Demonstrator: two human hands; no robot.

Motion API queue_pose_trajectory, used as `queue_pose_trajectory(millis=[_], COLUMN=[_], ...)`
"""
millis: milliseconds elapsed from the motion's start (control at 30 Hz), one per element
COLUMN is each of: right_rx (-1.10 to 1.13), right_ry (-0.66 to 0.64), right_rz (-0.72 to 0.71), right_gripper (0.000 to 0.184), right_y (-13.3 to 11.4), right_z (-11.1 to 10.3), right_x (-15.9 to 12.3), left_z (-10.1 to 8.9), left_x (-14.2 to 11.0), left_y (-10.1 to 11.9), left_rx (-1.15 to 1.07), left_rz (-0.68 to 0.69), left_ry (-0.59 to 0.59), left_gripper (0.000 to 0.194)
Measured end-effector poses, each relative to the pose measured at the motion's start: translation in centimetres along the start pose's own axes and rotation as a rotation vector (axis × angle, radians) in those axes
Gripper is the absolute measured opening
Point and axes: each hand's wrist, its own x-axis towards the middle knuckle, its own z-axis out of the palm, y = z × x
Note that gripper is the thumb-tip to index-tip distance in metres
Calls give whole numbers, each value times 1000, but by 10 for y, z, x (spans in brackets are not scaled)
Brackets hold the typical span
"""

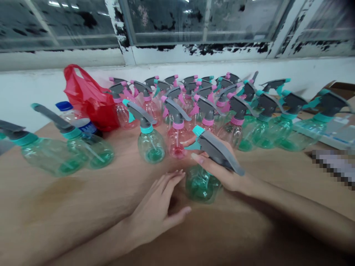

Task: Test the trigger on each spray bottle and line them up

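Note:
A green spray bottle with a grey and teal spray head tilts near the front middle of the table. My right hand is wrapped round its neck, just under the head. Left of that bottle, my left hand hovers low over the table with fingers stretched and thumb apart, holding nothing. Its fingertips come close to the bottle; whether they touch it I cannot tell. Behind my hands stand a green spray bottle with a teal collar and a pink spray bottle with a pink collar.
Several pink and green spray bottles stand in rows at the back. Two green spray bottles are at the left, near a red plastic bag and a blue-capped drink bottle. A cardboard box sits at the far right, by the wall.

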Motion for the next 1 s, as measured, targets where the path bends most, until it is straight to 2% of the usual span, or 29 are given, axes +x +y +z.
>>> queue_pose_trajectory(millis=[133,267,500,600,667,733,767,833,933,1000], right_rx=[19,41,12,17,-47,-169,-232,-349,-645,-873], right_ry=[-11,-25,5,-73,-192,-291,-309,-267,-66,0], right_rz=[3,-44,-184,-210,-226,-222,-217,-216,-259,-187], right_gripper=[17,20,22,28,45,69,75,67,42,39], right_y=[-7,-15,-27,-30,-33,-37,-40,-46,-58,-65], right_z=[18,48,117,135,137,130,123,107,82,71], right_x=[2,7,24,36,43,49,52,58,69,79], left_z=[-5,-18,-54,-67,-76,-85,-90,-99,-108,-112], left_x=[-6,-18,-53,-71,-80,-84,-84,-79,-65,-54], left_y=[19,24,4,-7,-15,-23,-28,-36,-48,-54], left_rx=[-136,-156,162,277,279,262,263,295,362,398], left_rz=[-16,-37,-128,-192,-233,-277,-299,-331,-344,-345], left_ry=[147,315,446,457,433,379,360,348,339,342], left_gripper=[72,72,64,56,48,40,37,35,36,38])
